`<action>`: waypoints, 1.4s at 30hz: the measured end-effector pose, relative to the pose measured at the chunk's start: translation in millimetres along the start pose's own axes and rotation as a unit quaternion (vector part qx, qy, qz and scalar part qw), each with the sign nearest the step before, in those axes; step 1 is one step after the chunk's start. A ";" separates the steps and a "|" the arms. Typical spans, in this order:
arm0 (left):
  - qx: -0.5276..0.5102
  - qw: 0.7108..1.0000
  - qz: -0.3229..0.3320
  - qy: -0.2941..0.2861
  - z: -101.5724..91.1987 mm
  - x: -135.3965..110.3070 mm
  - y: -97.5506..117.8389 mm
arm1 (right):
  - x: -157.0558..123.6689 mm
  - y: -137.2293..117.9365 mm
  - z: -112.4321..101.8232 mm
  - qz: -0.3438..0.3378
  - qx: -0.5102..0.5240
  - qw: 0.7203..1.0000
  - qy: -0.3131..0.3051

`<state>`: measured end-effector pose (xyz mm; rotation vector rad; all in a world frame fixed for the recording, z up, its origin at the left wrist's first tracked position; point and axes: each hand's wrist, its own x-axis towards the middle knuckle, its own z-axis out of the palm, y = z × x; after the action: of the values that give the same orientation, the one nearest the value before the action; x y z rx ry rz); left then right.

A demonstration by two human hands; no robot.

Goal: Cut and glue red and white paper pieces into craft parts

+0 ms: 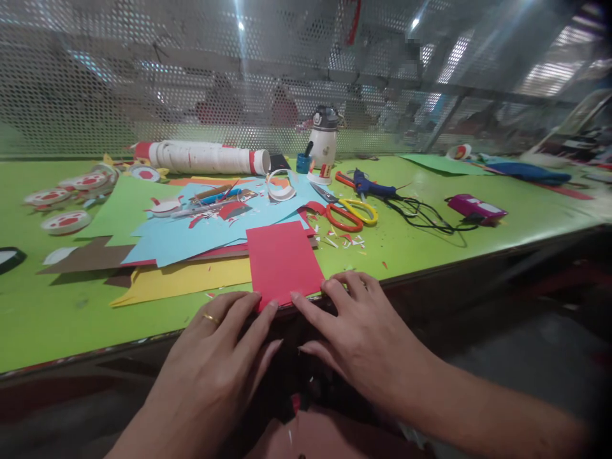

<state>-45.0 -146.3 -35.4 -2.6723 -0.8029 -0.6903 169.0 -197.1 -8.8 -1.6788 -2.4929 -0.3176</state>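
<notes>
A red paper rectangle point(282, 261) lies at the front edge of the green table point(57, 319), partly on a stack of blue, yellow and brown paper sheets point(186, 245). My left hand point(217, 357), with a ring on one finger, rests at the table edge, fingers stretched out, their tips touching the red paper's near left corner. My right hand point(356, 328) lies flat beside it, fingers spread, pressing the red paper's near right corner and the table edge. Neither hand holds anything.
Scissors with orange and yellow handles point(347, 213) lie behind the red paper among paper scraps. Farther back are a blue glue gun point(370, 187) with a black cord, a white bottle point(322, 143), a white roll point(205, 157), round paper pieces point(67, 194) at left and a magenta box point(475, 209) at right.
</notes>
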 end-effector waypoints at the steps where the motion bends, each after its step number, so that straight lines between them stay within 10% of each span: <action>1: 0.000 1.000 0.003 0.001 -0.6 0.4 -1.4 | -0.2 2.5 -1.5 -0.002 0.001 1.000 -0.005; 20: -0.056 0.997 0.040 0.029 3.2 -14.1 -23.5 | -18.9 21.5 10.2 0.049 0.111 0.989 0.090; 29: -0.059 0.994 0.035 0.085 11.8 -17.2 -20.5 | 22.9 29.2 6.2 0.109 0.219 0.961 0.127; 42: -0.121 0.959 -0.202 0.160 4.5 -19.6 -8.4 | 27.7 18.6 19.9 0.114 0.213 0.961 0.138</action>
<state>-62.6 -146.5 -48.3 -2.5106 -1.2526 -1.3594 176.2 -160.7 -20.2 -1.5902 -1.9695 0.0125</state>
